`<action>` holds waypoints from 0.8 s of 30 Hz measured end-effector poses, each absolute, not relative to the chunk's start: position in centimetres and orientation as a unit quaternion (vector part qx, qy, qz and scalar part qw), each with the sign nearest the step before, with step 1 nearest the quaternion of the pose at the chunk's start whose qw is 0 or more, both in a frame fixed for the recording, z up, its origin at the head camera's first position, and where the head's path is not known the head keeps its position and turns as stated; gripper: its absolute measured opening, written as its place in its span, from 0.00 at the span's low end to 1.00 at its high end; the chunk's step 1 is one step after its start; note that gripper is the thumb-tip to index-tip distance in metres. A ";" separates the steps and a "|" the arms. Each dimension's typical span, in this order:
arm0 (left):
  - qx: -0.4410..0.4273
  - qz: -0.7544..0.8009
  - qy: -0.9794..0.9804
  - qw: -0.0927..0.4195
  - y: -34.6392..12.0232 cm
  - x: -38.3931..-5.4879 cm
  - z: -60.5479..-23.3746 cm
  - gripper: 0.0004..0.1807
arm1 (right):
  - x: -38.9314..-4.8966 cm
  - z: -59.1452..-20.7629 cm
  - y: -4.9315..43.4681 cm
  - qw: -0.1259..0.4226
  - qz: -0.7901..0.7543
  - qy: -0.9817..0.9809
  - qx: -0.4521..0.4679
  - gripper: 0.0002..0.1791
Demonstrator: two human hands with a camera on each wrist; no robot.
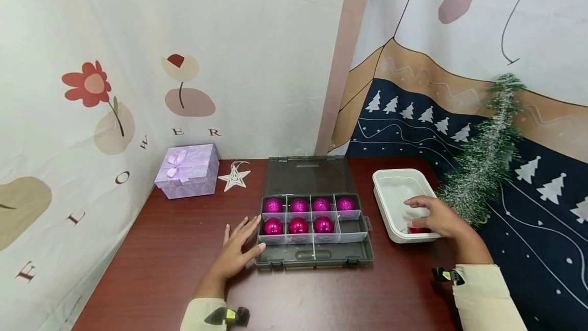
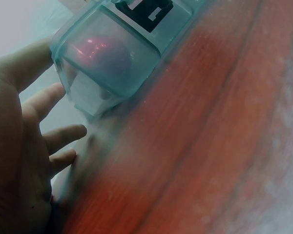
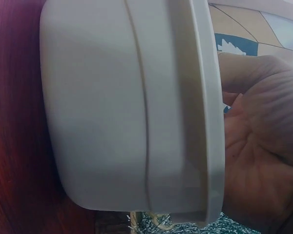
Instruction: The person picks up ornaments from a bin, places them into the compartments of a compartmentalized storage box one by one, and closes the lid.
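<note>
A dark see-through divider box (image 1: 294, 253) lies on the table with its lid (image 1: 309, 175) laid back. Glittery magenta balls (image 1: 299, 205) fill its back row, and three shiny magenta balls (image 1: 298, 225) sit in the row in front. My left hand (image 1: 236, 252) rests at the box's left side with fingers spread, thumb at the front corner. To the right, my right hand (image 1: 438, 217) reaches over the near rim of a white tray (image 1: 382, 201), thumb and forefinger apart. Under it lies a red ball (image 1: 419, 230), partly covered. In the right wrist view the tray wall (image 3: 102, 107) hides the fingertips.
A lilac gift box (image 1: 188, 172) with a bow stands at the back left, beside a white star ornament (image 1: 235, 176). Green frosted tinsel (image 1: 478, 160) stands behind the tray on the right. Printed cloth (image 1: 257, 55) hangs behind the table.
</note>
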State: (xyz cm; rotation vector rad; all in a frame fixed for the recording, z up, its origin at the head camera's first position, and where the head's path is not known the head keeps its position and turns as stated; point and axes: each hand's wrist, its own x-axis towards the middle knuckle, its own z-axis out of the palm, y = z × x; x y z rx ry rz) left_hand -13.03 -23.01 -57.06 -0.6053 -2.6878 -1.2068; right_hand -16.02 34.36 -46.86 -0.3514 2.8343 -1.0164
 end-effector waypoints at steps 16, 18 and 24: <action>-0.195 -0.389 -0.899 0.051 -23.0 -13.1 -56.8 0.42 | -16.3 -47.3 34.4 0.093 -0.318 0.936 -0.122 0.31; -0.195 -0.391 -0.898 0.049 -23.0 -13.1 -56.8 0.42 | -16.5 -47.5 34.2 0.091 -0.332 0.929 -0.133 0.30; -0.193 -0.397 -0.896 0.047 -23.1 -13.2 -56.9 0.42 | -16.9 -48.1 33.7 0.068 -0.354 0.918 -0.166 0.30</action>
